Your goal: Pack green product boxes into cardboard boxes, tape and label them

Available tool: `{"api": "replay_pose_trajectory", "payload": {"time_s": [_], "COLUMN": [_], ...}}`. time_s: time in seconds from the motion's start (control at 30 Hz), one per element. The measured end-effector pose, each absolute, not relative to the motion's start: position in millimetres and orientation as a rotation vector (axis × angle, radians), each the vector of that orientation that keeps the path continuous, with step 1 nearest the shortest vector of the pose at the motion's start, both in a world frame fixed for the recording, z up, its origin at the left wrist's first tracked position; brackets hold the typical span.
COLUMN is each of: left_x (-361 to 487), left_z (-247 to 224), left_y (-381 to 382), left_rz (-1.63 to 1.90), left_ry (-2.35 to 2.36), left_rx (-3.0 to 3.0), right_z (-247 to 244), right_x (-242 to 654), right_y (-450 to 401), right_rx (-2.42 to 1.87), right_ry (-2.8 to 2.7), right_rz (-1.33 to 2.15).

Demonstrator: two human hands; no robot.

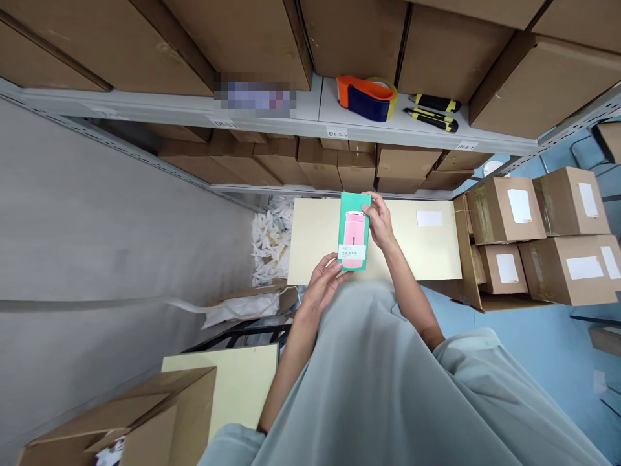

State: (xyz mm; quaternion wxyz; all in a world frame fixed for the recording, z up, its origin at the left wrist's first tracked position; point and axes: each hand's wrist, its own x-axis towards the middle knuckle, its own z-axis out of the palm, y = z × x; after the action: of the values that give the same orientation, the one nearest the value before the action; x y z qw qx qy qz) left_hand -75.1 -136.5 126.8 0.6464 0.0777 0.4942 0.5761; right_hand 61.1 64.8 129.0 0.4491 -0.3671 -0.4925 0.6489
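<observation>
A green product box [354, 226] with a pink device pictured on its front is held up over the pale yellow tabletop [398, 259]. My left hand [323, 283] grips its lower left corner, thumb on the front and fingers behind. At the upper right edge, my right hand [380, 221] pinches it, the thumb on the front face. Both hands are closed on this one box. A white paper slip [429, 219] lies on the tabletop to the right of my right hand.
Above the table, a grey shelf [310, 123] carries cartons, a tape dispenser [366, 98] and two utility knives [434, 111]. Labelled cartons [504, 210] are stacked on the right. White paper scraps [268, 249] fill the left side; an open carton [194, 408] stands at lower left.
</observation>
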Motion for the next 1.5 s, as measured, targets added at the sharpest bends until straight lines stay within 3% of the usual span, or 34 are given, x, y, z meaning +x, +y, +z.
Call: {"api": "replay_pose_trajectory", "payload": {"time_s": [0.57, 0.93, 1.13, 1.5], "left_x": [-47, -71, -76, -52], "left_z": [129, 129, 129, 143], "left_y": [-132, -142, -141, -138], "left_rz": [1.617, 1.376, 1.347, 1.574], "left_ry": [1.734, 1.255, 1.247, 1.826], "left_rx": [0.508, 0.308, 0.291, 0.724], "right_z": [161, 138, 143, 164], "right_x": [44, 57, 56, 50], "right_y": [41, 51, 47, 30], "right_rx": [-1.007, -0.983, -0.943, -1.030], "right_ry": [-1.401, -1.271, -1.314, -1.326], "right_rz": [1.516, 1.538, 1.553, 1.447]}}
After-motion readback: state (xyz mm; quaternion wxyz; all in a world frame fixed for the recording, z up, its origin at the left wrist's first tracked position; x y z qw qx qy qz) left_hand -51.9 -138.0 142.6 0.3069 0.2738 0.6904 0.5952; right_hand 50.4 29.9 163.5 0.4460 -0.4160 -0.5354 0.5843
